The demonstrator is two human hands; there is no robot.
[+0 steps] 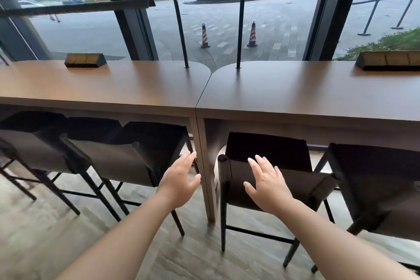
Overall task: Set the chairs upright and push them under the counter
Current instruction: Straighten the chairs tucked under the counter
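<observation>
Bare left hand [179, 185] and right hand [267, 185] outstretched palm-down, fingers [258, 162] spread, empty, above chair [270, 166].

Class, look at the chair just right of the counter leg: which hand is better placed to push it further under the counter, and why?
The right hand: it is open over that chair's backrest. The left hand is across the counter leg.
</observation>
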